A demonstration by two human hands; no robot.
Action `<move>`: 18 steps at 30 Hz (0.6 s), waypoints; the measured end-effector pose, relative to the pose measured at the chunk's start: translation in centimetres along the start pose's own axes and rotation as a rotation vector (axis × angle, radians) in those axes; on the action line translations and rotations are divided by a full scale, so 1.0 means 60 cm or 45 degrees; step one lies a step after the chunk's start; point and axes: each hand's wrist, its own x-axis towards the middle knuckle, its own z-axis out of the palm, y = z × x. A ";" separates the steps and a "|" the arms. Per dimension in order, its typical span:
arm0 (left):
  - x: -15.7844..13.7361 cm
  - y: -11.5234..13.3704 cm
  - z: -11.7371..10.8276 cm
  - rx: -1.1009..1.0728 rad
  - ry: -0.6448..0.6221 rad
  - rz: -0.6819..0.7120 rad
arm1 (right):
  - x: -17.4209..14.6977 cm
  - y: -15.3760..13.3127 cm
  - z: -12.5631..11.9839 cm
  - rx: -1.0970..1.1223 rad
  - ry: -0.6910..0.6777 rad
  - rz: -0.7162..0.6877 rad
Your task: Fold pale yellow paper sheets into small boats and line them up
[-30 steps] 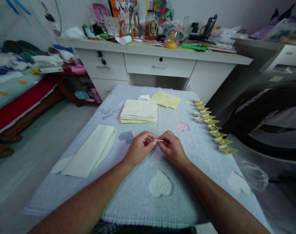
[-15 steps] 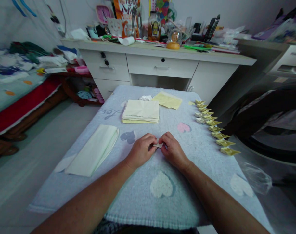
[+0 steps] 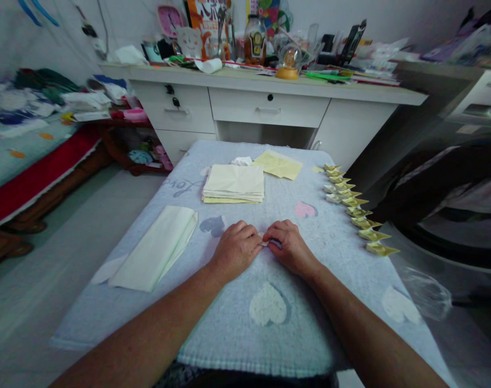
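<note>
Between my two hands is a small folded piece of pale paper (image 3: 263,243), mostly covered by the fingers. My left hand (image 3: 237,247) lies over its left end, fingers closed on it, knuckles up. The thumb and fingers of my right hand (image 3: 288,243) pinch its right end. Beyond the hands sits a stack of cream paper sheets (image 3: 234,183), and a yellow sheet (image 3: 278,164) lies behind it to the right. Along the table's right edge runs a row of several folded paper boats (image 3: 360,211), yellow and whitish.
A folded pale green paper bundle (image 3: 154,250) lies left on the blue cloth-covered table (image 3: 305,323). A crumpled white tissue (image 3: 242,161) is behind the stack. Beyond stands a white desk (image 3: 269,105) crowded with items; a front-loading washing machine (image 3: 475,113) is at right.
My left hand has rolled over and flattened onto the paper, covering more of it. My right hand has shifted slightly and keeps its pinch. The other things stay put.
</note>
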 end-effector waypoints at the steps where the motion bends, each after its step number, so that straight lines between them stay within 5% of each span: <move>1: 0.000 0.000 0.001 0.025 0.000 0.014 | 0.000 0.000 0.000 -0.001 0.001 0.011; 9: 0.001 0.001 0.008 0.125 0.004 0.085 | -0.002 0.002 0.003 -0.029 0.051 0.065; 18: -0.004 0.002 0.017 -0.013 -0.011 -0.055 | -0.001 0.004 0.004 -0.085 0.000 -0.005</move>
